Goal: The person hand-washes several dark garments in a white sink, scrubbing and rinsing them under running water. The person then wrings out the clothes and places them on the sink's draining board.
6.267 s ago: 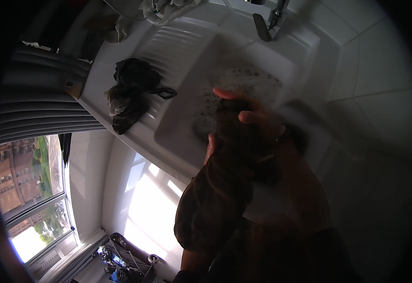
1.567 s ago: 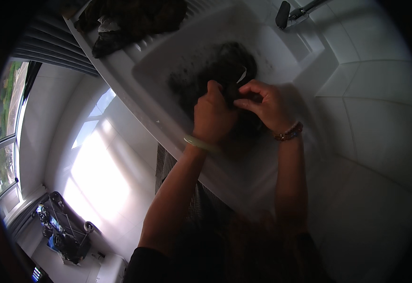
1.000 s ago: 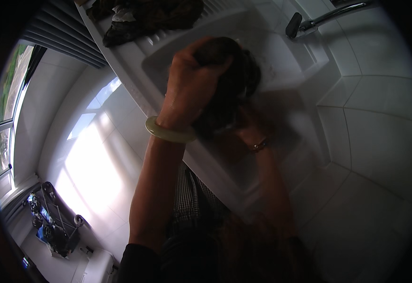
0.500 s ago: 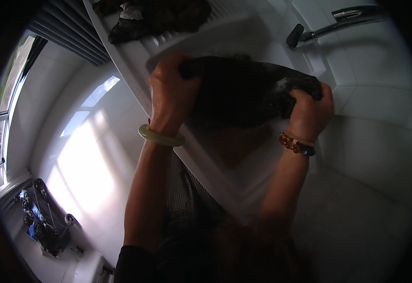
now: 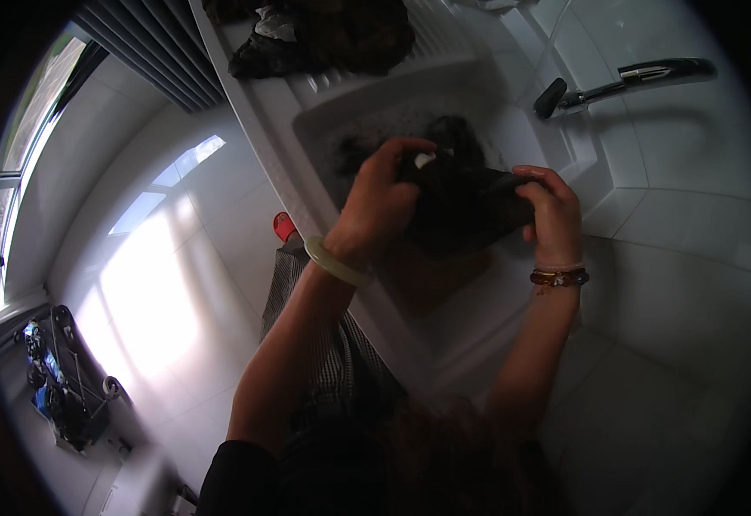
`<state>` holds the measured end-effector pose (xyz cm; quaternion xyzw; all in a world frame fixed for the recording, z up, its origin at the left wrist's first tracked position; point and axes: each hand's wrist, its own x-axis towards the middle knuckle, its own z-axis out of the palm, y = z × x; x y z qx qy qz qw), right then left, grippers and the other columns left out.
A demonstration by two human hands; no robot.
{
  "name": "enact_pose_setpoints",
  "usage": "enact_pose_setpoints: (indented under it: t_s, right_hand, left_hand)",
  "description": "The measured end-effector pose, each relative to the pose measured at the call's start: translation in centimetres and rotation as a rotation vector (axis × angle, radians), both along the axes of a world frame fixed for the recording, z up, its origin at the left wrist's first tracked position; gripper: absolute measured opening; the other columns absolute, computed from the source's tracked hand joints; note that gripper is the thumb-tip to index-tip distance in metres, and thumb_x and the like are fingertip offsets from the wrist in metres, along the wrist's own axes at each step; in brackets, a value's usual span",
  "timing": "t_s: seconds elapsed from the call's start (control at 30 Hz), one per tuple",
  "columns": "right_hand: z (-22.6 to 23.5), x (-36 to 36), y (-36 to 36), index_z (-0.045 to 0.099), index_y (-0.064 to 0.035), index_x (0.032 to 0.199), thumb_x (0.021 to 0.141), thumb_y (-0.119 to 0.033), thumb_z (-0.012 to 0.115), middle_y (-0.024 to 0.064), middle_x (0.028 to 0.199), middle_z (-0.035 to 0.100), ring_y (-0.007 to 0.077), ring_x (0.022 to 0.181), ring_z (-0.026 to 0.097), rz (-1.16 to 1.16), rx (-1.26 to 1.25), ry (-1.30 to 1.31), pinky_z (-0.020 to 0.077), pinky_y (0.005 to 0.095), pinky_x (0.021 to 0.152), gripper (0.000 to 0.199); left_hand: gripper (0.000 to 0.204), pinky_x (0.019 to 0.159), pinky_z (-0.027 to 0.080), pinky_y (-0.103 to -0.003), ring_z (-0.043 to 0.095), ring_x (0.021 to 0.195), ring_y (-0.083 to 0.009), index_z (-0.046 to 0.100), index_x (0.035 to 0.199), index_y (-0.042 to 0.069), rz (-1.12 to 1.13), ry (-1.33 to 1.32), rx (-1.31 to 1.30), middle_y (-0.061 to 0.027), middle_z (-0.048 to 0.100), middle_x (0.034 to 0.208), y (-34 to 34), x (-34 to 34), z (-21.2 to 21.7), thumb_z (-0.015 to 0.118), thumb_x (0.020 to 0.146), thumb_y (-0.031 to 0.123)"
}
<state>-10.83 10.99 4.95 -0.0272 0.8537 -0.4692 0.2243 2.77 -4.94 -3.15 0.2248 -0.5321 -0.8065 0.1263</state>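
Observation:
A dark wet-looking cloth (image 5: 474, 211) is stretched between my two hands over the white sink (image 5: 307, 129). On its left end, my left hand (image 5: 381, 198) is closed, with a pale bangle at the wrist. By those fingers is a small white spot (image 5: 424, 160), either soap or foam; I cannot tell which. Gripping the cloth's right end is my right hand (image 5: 556, 211), thumb and fingers folded over the edge. More dark fabric (image 5: 455, 138) lies in the basin behind the cloth. Below it shows a brownish patch (image 5: 444, 288), too dim to make out.
A heap of dark clothes (image 5: 341, 39) lies on the ribbed ledge at the far left of the sink. The chrome tap (image 5: 599, 93) juts from the wall at the far right. On the floor at left stands a black folding cart (image 5: 70, 387). A red shoe (image 5: 283, 226) shows beside the sink.
Both hands have come lower and closer together, and the cloth between them is now bunched narrower. More of the basin and the fabric in it shows behind. The view has shifted slightly.

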Motion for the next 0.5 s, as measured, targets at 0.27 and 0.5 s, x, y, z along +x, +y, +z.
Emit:
enact_pose_setpoints:
  t_s: [0.27, 0.5]
  right_hand:
    - [5.3, 3.5, -2.2, 0.054, -0.0043, 0.124, 0.091, -0.015, 0.067, 0.005, 0.088, 0.064, 0.0096, 0.061, 0.057, 0.439, -0.214, -0.118, 0.0418, 0.0232, 0.044, 0.037]
    - [-8.2, -7.2, 2.2, 0.046, -0.0122, 0.15, 0.105, -0.03, 0.052, 0.0063, 0.123, 0.062, 0.0157, 0.119, 0.055, 0.3, -0.43, 0.045, 0.0423, 0.0338, 0.094, 0.049]
  left_hand:
    - [0.062, 0.092, 0.053, -0.04, 0.063, 0.109, -0.0357, 0.063, 0.121, 0.006, 0.421, 0.028, -0.628, -0.0151, 0.056, 0.131, 7.5, -0.2, 1.2, 0.085, 0.063, 0.007]
    - [0.033, 0.081, 0.055, -0.038, 0.068, 0.099, -0.0347, 0.069, 0.102, 0.003, 0.198, 0.419, -0.397, -0.0163, 0.064, 0.112, 6.8, 2.3, 6.6, 0.065, 0.071, -0.008]
